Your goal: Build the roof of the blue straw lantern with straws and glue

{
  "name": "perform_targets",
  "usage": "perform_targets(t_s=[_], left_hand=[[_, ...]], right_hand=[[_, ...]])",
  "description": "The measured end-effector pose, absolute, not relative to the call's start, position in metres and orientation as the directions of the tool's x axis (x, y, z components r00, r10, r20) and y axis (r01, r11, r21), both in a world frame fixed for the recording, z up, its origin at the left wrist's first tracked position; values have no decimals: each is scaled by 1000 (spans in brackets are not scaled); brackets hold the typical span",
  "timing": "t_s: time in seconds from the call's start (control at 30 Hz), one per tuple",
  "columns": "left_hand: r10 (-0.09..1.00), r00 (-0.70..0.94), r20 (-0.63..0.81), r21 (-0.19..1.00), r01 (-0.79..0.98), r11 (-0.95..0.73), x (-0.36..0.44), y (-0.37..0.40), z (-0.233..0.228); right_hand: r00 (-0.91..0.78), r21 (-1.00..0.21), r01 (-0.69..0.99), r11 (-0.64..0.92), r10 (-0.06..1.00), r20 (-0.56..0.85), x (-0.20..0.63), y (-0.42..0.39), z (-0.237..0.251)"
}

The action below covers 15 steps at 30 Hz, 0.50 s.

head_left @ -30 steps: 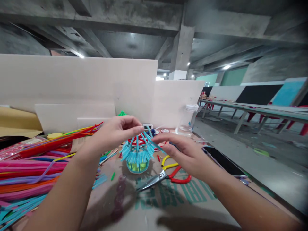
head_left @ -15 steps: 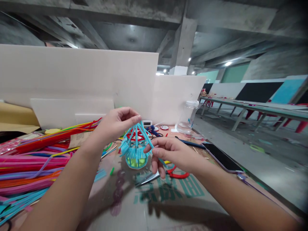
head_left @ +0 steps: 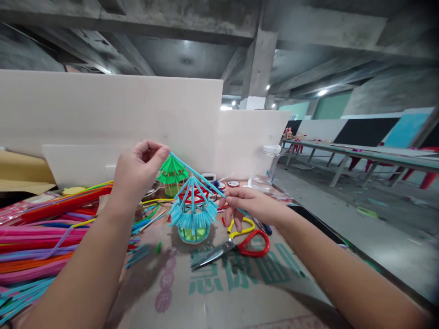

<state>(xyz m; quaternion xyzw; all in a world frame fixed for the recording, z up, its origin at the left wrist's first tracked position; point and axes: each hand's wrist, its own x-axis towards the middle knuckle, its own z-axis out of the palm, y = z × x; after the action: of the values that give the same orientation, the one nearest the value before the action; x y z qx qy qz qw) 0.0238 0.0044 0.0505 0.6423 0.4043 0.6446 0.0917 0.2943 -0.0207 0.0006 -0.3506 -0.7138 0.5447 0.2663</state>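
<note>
A light-blue pipe cleaner (head_left: 196,172) is stretched between my two hands, sloping down to the right. My left hand (head_left: 141,170) pinches its upper end. At the lower end, my right hand (head_left: 246,204) grips it between thumb and fingers. Just beneath and behind the strand stands a small blue pavilion model (head_left: 194,217), with a cone of bare blue ribs over a red ring and a fringed lower roof. Scissors (head_left: 228,246) with one red and one yellow handle lie partly spread below my right hand.
A green pavilion model (head_left: 172,173) stands behind. Colourful pipe cleaner bundles (head_left: 41,233) cover the left side. A clear plastic jar (head_left: 265,167) stands at the back right, before a white board (head_left: 192,114). A dark phone (head_left: 317,224) is partly hidden by my right arm.
My left hand has moved left and up from the blue model's peak, drawing the pipe cleaner out straight. My right hand has shifted slightly right and up, uncovering more of the scissors.
</note>
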Motion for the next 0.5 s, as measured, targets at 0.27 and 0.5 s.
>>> perform_targets(t_s=[0.27, 0.5], left_hand=[[525, -245, 815, 574, 469, -671, 19, -1, 54], [599, -109, 793, 575, 456, -679, 18, -1, 53]], right_hand=[[-471, -800, 577, 163, 867, -164, 333, 7, -7], [-417, -589, 768, 251, 894, -162, 353, 15, -3]])
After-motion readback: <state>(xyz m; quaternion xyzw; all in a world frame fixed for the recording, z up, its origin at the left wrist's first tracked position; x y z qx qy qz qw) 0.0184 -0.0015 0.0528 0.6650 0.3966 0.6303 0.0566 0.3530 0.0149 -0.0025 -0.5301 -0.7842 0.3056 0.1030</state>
